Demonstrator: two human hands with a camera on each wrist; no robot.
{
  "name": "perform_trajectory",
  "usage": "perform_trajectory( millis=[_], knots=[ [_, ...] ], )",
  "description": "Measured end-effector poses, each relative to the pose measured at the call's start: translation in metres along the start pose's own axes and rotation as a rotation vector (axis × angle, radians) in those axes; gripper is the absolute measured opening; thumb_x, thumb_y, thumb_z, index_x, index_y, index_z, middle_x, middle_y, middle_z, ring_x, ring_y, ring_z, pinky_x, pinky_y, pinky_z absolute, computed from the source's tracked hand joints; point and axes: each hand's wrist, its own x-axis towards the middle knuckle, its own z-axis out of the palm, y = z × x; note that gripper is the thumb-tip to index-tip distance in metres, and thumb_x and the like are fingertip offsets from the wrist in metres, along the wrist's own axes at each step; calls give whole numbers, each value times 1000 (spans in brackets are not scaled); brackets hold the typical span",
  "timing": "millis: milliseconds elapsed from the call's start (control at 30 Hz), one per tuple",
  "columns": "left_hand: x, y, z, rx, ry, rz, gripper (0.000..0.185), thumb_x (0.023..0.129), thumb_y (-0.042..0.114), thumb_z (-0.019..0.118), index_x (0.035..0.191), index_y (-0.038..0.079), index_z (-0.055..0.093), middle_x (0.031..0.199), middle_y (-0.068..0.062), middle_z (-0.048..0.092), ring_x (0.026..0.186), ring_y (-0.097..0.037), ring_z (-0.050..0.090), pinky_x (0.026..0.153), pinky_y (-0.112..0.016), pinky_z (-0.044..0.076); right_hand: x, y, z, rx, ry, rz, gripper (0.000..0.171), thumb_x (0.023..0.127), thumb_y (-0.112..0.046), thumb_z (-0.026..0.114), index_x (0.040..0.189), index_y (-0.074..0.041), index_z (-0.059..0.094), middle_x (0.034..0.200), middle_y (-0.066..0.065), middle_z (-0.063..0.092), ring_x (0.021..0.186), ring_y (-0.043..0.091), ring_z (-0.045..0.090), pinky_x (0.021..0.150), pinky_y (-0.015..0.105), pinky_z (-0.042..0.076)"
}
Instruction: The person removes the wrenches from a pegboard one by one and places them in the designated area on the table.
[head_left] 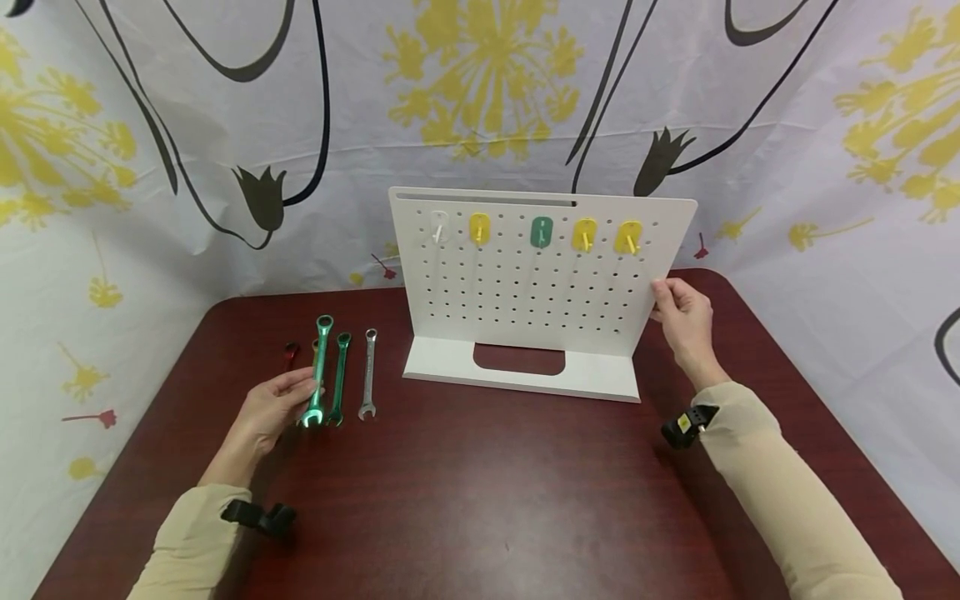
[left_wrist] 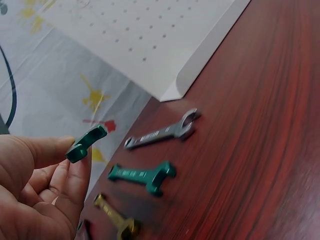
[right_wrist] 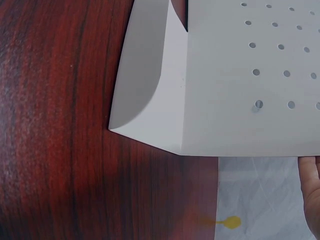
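My left hand (head_left: 303, 396) pinches the lower end of a large green ratchet wrench (head_left: 320, 362) between thumb and fingers, its head still near the table. In the left wrist view the left hand (left_wrist: 70, 161) holds that wrench's open end (left_wrist: 86, 144) just above the tabletop. Beside it lie a smaller green wrench (head_left: 339, 375), a silver wrench (head_left: 368, 373), a partly hidden gold wrench (head_left: 315, 344) and a red one (head_left: 289, 353). My right hand (head_left: 663, 300) grips the right edge of a white pegboard stand (head_left: 540, 292), which carries white, yellow and green hooks (head_left: 541, 232) along its top row.
The dark red table (head_left: 480, 500) stands against a flowered cloth backdrop (head_left: 225, 125). The pegboard's foot (right_wrist: 150, 85) rests on the table mid-back. From the left wrist, the silver wrench (left_wrist: 162, 132), green wrench (left_wrist: 142, 175) and gold wrench (left_wrist: 117, 216) lie in a row.
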Motion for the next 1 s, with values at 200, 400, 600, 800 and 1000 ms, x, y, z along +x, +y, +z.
perform_trajectory(
  millis=[200, 400, 600, 800, 1000],
  knots=[
    [0, -1, -17, -34, 19, -44, 15, 90, 20, 64, 95, 33, 64, 85, 19, 68, 79, 5, 63, 67, -13, 52, -9, -19, 0, 14, -7, -15, 27, 95, -18, 55, 94, 8, 60, 82, -18, 62, 75, -7, 60, 63, 7, 50],
    [0, -4, -33, -29, 58, -66, 15, 89, 21, 65, 92, 36, 65, 82, 19, 68, 73, 5, 61, 60, -15, 50, -13, -26, 0, 18, -16, -27, 26, 96, -17, 54, 93, 8, 61, 82, -18, 62, 74, -6, 60, 63, 6, 50],
    [0, -8, -47, -64, 90, -64, 20, 89, 16, 65, 85, 36, 68, 79, 17, 68, 70, 4, 61, 61, -15, 51, -15, -26, 0, -2, -16, -16, 29, 96, -19, 54, 95, 9, 60, 82, -17, 62, 76, -6, 60, 66, 9, 51],
    [1, -12, -60, -30, 120, -71, 20, 88, 18, 66, 82, 37, 68, 76, 18, 67, 68, 4, 60, 60, -15, 50, -14, -25, 0, 17, -15, -12, 29, 96, -18, 54, 95, 10, 60, 82, -17, 62, 75, -6, 61, 67, 12, 53],
    [0, -15, -71, -42, 137, -80, 21, 88, 17, 66, 79, 37, 69, 75, 17, 67, 67, 5, 60, 60, -14, 51, -14, -26, 0, 25, -17, -20, 28, 96, -18, 54, 94, 9, 60, 81, -19, 62, 74, -6, 61, 66, 11, 52]
  ],
)
